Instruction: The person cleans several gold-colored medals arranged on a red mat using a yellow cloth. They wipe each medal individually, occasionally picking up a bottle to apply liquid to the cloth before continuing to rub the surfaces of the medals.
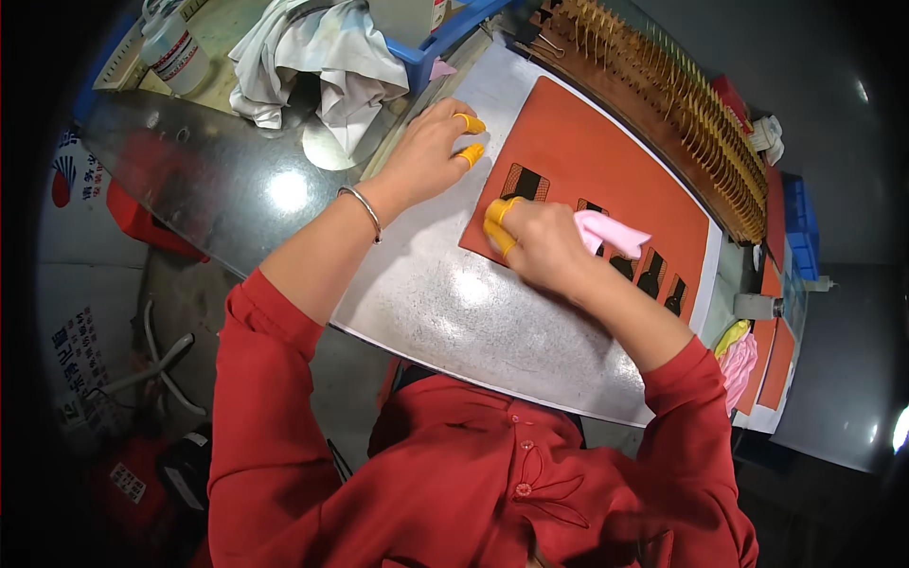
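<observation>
An orange-red sheet (606, 142) lies on the white worktop, with several small black pieces with patterned edges (650, 273) set along its near part. My right hand (544, 237), wearing yellow finger covers, is closed on a pink cloth (614, 230), whose end sticks out past the palm. Its covered fingertips press down near the sheet's left edge, just below one black piece (525, 183). To the left of the sheet, my left hand (431, 156) rests on the worktop with fingers apart and holding nothing. Two of its fingers also have yellow covers.
A brown rack with a row of brass-coloured wires (672, 85) borders the sheet's far side. White rags (322, 66), a blue tray (426, 52) and a white bottle (175, 57) are at the far left. Pink cloths (739, 369) and a small metal-topped container (757, 306) sit at right.
</observation>
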`<state>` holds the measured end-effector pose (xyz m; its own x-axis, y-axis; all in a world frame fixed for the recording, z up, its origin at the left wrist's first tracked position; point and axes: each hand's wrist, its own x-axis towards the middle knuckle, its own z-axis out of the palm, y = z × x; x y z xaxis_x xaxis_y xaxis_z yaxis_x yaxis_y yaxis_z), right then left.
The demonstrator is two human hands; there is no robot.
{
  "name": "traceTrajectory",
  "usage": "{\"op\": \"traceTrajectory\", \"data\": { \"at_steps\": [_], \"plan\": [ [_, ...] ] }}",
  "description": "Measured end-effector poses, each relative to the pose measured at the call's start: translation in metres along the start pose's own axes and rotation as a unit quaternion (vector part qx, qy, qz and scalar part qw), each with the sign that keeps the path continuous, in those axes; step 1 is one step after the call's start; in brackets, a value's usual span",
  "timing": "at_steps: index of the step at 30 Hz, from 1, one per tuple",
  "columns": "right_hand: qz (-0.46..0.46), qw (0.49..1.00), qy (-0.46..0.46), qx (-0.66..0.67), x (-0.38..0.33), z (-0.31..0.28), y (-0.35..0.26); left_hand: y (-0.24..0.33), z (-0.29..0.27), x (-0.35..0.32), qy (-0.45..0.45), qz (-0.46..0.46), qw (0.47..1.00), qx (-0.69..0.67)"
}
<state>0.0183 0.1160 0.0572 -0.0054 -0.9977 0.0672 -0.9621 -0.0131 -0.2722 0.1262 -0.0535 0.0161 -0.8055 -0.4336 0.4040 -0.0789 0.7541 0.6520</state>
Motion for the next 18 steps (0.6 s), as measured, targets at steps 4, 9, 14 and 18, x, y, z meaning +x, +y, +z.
{"op": "traceTrajectory", "data": {
  "at_steps": [4, 9, 14, 18],
  "plan": [
    [0.063, 0.997, 0.029, -0.037, 0.018, -0.01, 0.033, 0.002, -0.001, 0.006, -0.002, 0.018, 1.0, -0.004],
    [-0.008, 0.999, 0.012, -0.031, 0.017, 0.0, 0.041, -0.001, 0.0, 0.002, -0.007, -0.006, 1.0, -0.008],
    [0.023, 0.999, 0.014, -0.046, 0.018, -0.009, 0.038, 0.005, 0.001, 0.003, -0.008, -0.001, 1.0, -0.012],
    [-0.022, 0.997, 0.061, -0.04, 0.03, -0.01, 0.059, 0.002, -0.001, 0.004, -0.004, 0.01, 1.0, -0.008]
  ]
}}
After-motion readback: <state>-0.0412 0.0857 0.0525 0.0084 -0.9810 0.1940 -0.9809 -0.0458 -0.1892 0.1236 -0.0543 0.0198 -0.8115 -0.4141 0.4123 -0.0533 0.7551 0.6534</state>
